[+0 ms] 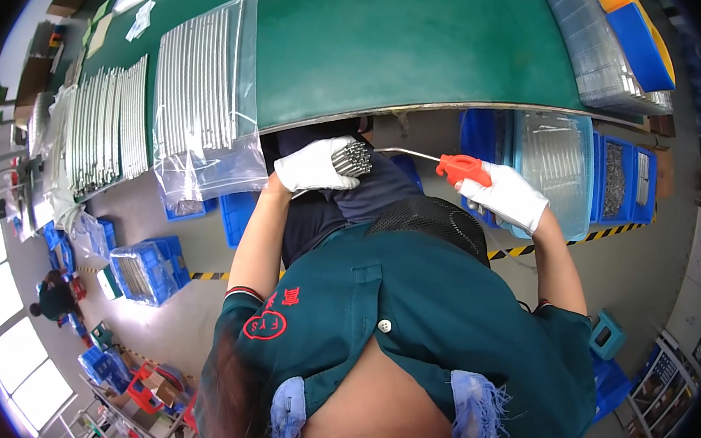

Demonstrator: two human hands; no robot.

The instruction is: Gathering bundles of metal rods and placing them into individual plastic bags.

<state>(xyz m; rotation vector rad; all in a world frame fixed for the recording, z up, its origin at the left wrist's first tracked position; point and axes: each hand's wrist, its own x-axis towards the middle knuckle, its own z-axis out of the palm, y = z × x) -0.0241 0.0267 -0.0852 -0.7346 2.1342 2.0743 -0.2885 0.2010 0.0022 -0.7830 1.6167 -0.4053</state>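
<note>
My left hand [313, 167], in a white glove, is closed around a bundle of thin metal rods [353, 160], their ends pointing right. In my white-gloved right hand [510, 199] is a red air blow gun [463, 170] with a long, thin, bent metal nozzle [409, 152]. The nozzle tip comes close to the rod ends; whether it touches them I cannot tell. Both hands are over my lap, just off the table's near edge. To the left, a clear plastic bag [204, 92] of similar long rods lies on the green table [405, 42], overhanging its edge.
More rods [107, 126] lie in rows at the table's left. Clear trays [602, 58] and a blue-and-yellow bin [640, 40] stand at its right end. Below are a light-blue tub [556, 165] and blue bins [617, 178] of small parts. A person [56, 295] is far left.
</note>
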